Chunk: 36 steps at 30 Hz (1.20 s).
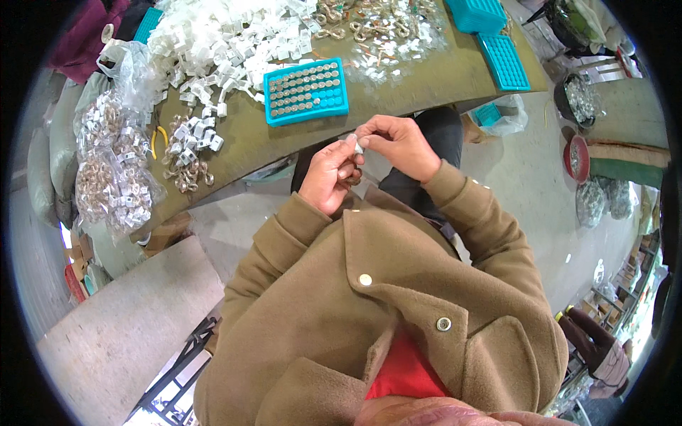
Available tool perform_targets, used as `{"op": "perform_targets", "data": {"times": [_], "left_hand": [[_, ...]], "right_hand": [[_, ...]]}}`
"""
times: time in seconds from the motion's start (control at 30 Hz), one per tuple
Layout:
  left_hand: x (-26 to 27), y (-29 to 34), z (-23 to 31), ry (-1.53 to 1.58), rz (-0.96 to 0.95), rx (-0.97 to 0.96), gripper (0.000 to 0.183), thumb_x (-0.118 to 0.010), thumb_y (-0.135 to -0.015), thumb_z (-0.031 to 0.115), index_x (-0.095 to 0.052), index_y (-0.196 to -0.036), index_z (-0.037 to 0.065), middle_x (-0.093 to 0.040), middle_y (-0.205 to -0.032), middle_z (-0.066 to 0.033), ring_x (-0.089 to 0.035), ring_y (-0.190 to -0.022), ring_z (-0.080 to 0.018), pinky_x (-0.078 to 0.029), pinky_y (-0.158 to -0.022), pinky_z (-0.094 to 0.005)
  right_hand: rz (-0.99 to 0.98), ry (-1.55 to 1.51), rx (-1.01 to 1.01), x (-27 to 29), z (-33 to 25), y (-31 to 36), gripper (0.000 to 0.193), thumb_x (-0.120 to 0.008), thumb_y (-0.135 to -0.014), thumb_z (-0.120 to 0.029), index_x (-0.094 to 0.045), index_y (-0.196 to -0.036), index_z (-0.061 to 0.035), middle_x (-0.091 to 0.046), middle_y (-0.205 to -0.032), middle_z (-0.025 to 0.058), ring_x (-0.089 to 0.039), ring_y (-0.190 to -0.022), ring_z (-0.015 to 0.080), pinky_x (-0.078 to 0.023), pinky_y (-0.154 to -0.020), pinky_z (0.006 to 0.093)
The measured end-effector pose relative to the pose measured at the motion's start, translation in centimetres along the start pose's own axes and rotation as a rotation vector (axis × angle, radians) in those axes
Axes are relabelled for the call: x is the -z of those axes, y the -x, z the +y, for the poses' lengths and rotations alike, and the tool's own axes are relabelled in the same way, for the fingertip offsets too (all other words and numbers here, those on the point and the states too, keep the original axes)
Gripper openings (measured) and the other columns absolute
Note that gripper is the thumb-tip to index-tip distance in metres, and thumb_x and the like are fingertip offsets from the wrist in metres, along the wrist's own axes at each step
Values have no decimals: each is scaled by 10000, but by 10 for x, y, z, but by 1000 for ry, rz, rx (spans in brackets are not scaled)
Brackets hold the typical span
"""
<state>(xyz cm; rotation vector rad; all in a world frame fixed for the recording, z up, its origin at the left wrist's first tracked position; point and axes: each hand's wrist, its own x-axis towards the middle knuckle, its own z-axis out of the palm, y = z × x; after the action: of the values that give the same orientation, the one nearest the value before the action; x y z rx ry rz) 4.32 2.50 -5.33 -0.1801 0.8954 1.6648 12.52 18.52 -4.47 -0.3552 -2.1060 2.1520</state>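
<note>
Just off the table's near edge, my left hand [328, 174] and my right hand [401, 144] meet over my lap. Both are closed, and their fingertips pinch a small white piece [359, 148] between them. Something brownish, perhaps coiled cord, shows under the curled fingers of my left hand; I cannot make it out fully. Beyond my hands lies a blue tray [307, 120] with rows of round silver discs like button cells. Its lower right pockets show bare blue.
A large heap of white plastic pieces [234, 42] covers the table [249, 149]. Coiled cords [383, 28] lie behind. At the left are yellow-handled pliers [154, 144] and filled clear bags [106, 170]. Blue trays [504, 62] stand at the right corner. Another person [597, 348] is far right.
</note>
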Motion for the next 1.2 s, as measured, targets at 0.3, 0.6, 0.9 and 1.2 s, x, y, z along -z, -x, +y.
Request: {"op": "perform_targets", "data": {"times": [0.3, 0.6, 0.9, 1.2], "left_hand": [[-7, 1, 26, 56, -88, -12, 216, -545, -990, 299, -564, -996, 84, -565, -778, 9, -372, -505, 7, -413, -601, -191], [0, 3, 57, 110, -74, -62, 208, -545, -992, 289, -564, -1004, 82, -546, -742, 5, -356, -495, 4, -404, -600, -199], [0, 11, 93, -144, -71, -295, 153, -560, -979, 232, -555, -1021, 86, -622, -855, -43, -403, -545, -18, -418, -577, -205], [5, 11, 115, -158, -87, -206, 239, -467, -1015, 281, -494, -1111, 64, -568, -815, -62, -449, -568, -64, -490, -625, -236]], "right_hand": [[-78, -33, -87, 11, -29, -20, 112, -628, -894, -51, -661, -966, 28, -676, -896, 29, -593, -842, 62, -492, -770, 233], [-54, 380, 173, -9, -46, -50, 60, -612, -864, -30, -621, -916, -1, -651, -848, 110, -642, -793, 219, -503, -702, 316], [-211, 377, 132, 25, -61, -122, 149, -617, -884, -70, -650, -1005, 10, -686, -1005, 85, -641, -898, 153, -521, -786, 326], [78, 1442, 152, 23, -28, -199, 273, -594, -871, -335, -606, -1036, -118, -674, -905, 139, -646, -873, 346, -508, -720, 443]]}}
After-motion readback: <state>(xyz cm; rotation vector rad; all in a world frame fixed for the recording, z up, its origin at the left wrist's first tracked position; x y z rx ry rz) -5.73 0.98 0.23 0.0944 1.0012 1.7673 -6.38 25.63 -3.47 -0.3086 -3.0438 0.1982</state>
